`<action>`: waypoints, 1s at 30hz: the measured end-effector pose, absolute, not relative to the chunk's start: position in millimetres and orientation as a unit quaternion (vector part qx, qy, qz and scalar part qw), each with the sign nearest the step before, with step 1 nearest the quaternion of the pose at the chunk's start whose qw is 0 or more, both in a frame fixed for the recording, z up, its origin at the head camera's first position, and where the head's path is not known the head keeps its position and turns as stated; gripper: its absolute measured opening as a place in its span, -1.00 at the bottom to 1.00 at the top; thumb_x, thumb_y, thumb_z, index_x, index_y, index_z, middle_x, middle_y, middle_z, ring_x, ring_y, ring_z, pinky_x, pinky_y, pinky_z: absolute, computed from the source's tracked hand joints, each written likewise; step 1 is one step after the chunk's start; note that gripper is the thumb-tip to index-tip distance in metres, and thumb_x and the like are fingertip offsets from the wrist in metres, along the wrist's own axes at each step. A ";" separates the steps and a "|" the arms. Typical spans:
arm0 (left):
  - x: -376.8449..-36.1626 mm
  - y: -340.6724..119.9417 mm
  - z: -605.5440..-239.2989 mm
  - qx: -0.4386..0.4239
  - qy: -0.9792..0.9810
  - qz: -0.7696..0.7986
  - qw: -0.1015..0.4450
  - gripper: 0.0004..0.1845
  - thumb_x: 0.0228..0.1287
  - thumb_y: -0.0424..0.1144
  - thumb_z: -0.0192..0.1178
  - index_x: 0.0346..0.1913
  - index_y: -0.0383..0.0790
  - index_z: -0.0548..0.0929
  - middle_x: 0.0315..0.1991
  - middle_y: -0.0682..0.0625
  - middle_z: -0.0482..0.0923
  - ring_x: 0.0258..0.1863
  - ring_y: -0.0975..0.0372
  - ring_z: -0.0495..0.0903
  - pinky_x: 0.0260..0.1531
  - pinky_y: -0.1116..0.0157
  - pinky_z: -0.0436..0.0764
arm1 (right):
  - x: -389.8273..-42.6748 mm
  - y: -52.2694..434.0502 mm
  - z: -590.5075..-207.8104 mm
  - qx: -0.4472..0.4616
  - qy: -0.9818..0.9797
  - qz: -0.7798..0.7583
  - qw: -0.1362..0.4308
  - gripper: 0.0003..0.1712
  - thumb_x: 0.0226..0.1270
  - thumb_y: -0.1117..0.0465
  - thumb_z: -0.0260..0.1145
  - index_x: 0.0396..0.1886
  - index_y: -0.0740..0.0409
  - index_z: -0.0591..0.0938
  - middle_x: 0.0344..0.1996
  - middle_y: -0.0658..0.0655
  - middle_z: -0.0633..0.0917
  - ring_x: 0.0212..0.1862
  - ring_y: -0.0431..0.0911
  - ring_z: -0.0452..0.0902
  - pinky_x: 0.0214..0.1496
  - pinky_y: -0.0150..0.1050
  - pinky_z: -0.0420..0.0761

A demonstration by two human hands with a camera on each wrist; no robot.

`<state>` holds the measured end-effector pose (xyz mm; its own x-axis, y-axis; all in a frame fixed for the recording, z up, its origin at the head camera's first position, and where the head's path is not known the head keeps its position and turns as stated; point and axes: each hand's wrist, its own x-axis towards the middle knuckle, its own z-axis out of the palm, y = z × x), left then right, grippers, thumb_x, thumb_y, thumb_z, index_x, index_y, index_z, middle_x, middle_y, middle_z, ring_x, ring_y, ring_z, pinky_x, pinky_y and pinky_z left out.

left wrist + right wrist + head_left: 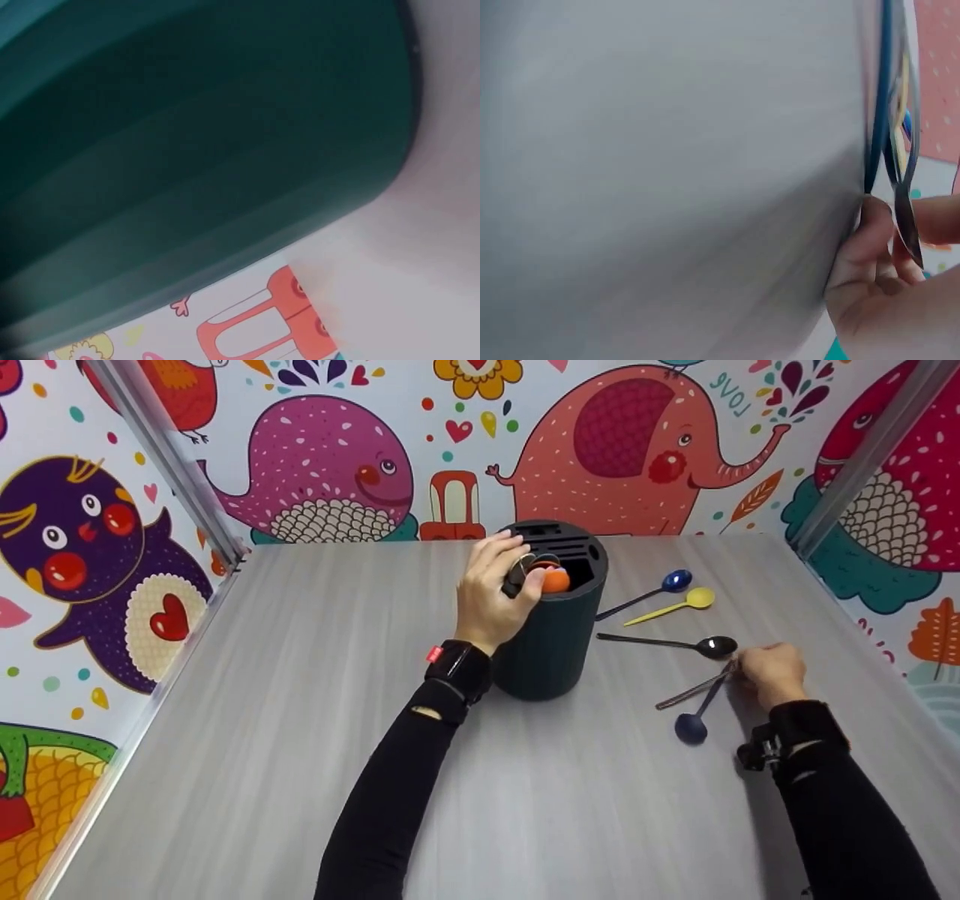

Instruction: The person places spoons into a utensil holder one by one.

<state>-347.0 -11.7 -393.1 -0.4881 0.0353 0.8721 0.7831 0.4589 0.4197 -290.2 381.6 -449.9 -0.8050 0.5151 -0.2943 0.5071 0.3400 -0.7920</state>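
A dark green utensil holder (551, 652) with a slotted top stands upright near the table's middle. My left hand (496, 589) grips its top left rim, thumb on the near side and fingers over the far side. Black and orange handles, the orange one (556, 580) by my thumb, stick out of the opening there. Over at the right, my right hand (772, 669) is low at the table and pinches a metal spoon (907, 225) near its bowl. The spoon's handle (686, 691) points left. A dark blue spoon (691, 729) lies with its handle end at the same fingertips.
Beyond the right hand lie a black spoon (716, 646), a yellow spoon (699, 598) and a shiny blue spoon (676, 580), handles toward the holder. Walls printed with cartoon animals, such as an elephant (630, 450), and metal posts (870, 457) bound the grey table (300, 697).
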 end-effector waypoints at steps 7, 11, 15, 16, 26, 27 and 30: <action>-346.9 -9.8 -392.4 -0.275 -0.748 -0.436 0.418 -0.53 0.26 0.03 0.19 -0.05 -0.30 0.79 0.04 -0.12 0.70 0.22 0.09 0.54 0.24 0.25 0.51 | -290.6 390.6 -431.6 -0.366 -0.542 0.757 -0.005 -0.31 0.48 0.48 -0.13 0.57 0.07 0.13 -0.53 0.07 0.70 -0.44 -0.10 0.71 -0.17 -0.21 0.75; -346.3 -9.8 -391.6 -0.274 -0.751 -0.438 0.412 -0.53 0.26 0.03 0.18 -0.04 -0.30 0.79 0.04 -0.11 0.70 0.22 0.10 0.53 0.23 0.26 0.51 | -287.0 395.8 -424.2 -0.356 -0.417 0.836 -0.003 -0.77 0.56 0.33 -0.07 0.09 0.02 0.39 -0.45 0.13 0.55 -0.45 -0.03 0.53 -0.27 -0.19 0.70; -345.6 -11.8 -391.5 -0.270 -0.751 -0.439 0.413 -0.53 0.27 0.02 0.17 -0.04 -0.30 0.79 0.04 -0.11 0.70 0.22 0.10 0.53 0.23 0.26 0.51 | -287.6 393.7 -421.8 -0.305 -0.363 0.880 0.006 -0.82 0.54 0.20 0.09 -0.32 0.14 0.45 -0.54 0.11 0.48 -0.59 -0.05 0.33 -0.61 -0.26 0.37; -345.6 -12.0 -391.5 -0.269 -0.751 -0.439 0.413 -0.54 0.27 0.02 0.17 -0.04 -0.30 0.79 0.04 -0.11 0.70 0.22 0.10 0.53 0.24 0.25 0.51 | -288.1 392.8 -420.8 -0.293 -0.355 0.887 0.009 -0.75 0.53 0.18 0.12 -0.41 0.16 0.47 -0.58 0.10 0.48 -0.63 -0.06 0.31 -0.65 -0.26 0.30; -344.7 -12.1 -392.0 -0.265 -0.754 -0.439 0.411 -0.53 0.27 0.03 0.15 -0.04 -0.29 0.79 0.05 -0.10 0.70 0.23 0.10 0.53 0.24 0.26 0.51 | -299.0 372.9 -397.8 -0.266 -0.396 0.872 0.104 -0.57 0.38 0.37 0.19 -0.75 0.18 0.43 -0.84 0.08 0.44 -0.80 -0.09 0.20 -0.76 -0.25 0.16; -344.5 -12.0 -392.0 -0.265 -0.754 -0.439 0.411 -0.53 0.28 0.03 0.15 -0.04 -0.29 0.79 0.05 -0.11 0.70 0.23 0.10 0.53 0.24 0.26 0.50 | -300.4 370.2 -395.3 -0.263 -0.404 0.870 0.108 -0.56 0.36 0.38 0.16 -0.77 0.17 0.42 -0.85 0.07 0.43 -0.79 -0.09 0.19 -0.75 -0.25 0.16; -344.7 -11.9 -391.5 -0.265 -0.754 -0.439 0.411 -0.54 0.28 0.03 0.15 -0.04 -0.28 0.79 0.04 -0.11 0.70 0.23 0.10 0.53 0.25 0.26 0.50 | -303.9 361.3 -388.3 -0.235 -0.436 0.860 0.118 -0.55 0.35 0.41 0.09 -0.80 0.16 0.42 -0.85 0.06 0.41 -0.78 -0.09 0.18 -0.73 -0.25 0.14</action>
<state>-344.7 -11.9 -391.5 -0.5219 0.0394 0.8521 0.7604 0.4741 0.4438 -303.9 361.3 -388.3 -0.8617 0.4076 -0.3021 0.0030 -0.5914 -0.8064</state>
